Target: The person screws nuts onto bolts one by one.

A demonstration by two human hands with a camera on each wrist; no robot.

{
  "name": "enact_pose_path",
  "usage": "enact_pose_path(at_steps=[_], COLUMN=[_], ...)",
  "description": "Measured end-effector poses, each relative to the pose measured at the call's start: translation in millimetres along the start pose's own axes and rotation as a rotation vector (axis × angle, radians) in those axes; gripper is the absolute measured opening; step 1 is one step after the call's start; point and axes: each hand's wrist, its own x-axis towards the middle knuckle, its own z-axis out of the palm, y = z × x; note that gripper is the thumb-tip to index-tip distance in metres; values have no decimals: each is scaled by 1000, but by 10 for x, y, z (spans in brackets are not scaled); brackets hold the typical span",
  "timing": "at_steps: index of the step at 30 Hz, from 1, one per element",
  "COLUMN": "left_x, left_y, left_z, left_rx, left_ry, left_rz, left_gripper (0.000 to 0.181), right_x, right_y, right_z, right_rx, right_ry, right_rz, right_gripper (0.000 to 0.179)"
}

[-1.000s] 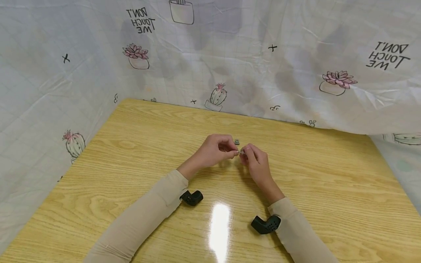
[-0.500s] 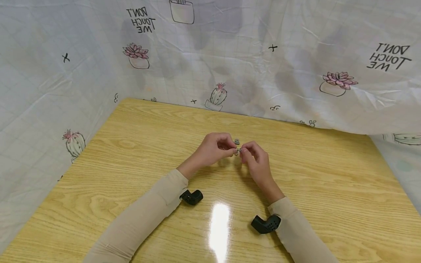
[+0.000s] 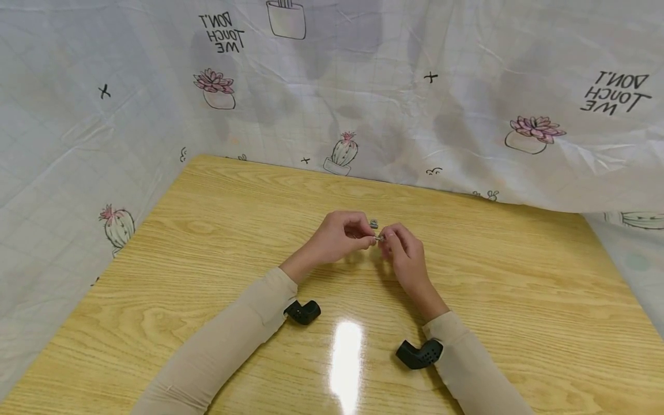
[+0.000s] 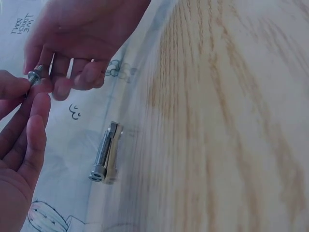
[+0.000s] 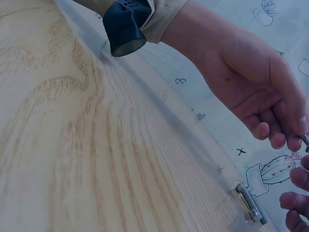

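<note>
In the head view my left hand (image 3: 339,236) and right hand (image 3: 407,253) meet over the middle of the table. Between their fingertips is a small silver bolt (image 3: 379,238), its shaft lying sideways. The left thumb and fingers pinch one end of it. On the other side, the right thumb and index finger hold it close by a ring-like collar, perhaps a nut or washer, seen in the left wrist view on the bolt (image 4: 35,76). Fingers hide both of its ends. Just beyond the hands, a socket-head bolt (image 4: 101,159) lies on the table with more metal hardware alongside.
The wood-grain table (image 3: 249,219) spreads around both hands. A pale curtain (image 3: 389,104) with cactus prints hangs behind it and at the sides. Black wrist cameras (image 3: 420,354) sit at both sleeve cuffs. Light glares off the table near the front.
Both hands stay in nearly the same place. The right fingertips shift around the bolt: half a second ago they pinched further out, and now the collar shows again beside them.
</note>
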Motion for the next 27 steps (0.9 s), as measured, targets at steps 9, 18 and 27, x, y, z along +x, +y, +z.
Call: enact_pose_path(at_steps=[9,18,27], left_x=[5,22,52], left_y=[-1,24,21], left_z=[-8,7,34], left_rx=[-10,-12,-13], left_ry=[25,4,8], left_rz=[-10,-4,-27], left_gripper=[3,4,4], right_x=[13,36,30], right_y=[215,66,-144], right_z=[-17,-45,-43], right_rx=[67,21,-36], right_ry=[-3,-42,-17], right_rz=[-43,-10,4], right_gripper=[13,27,30])
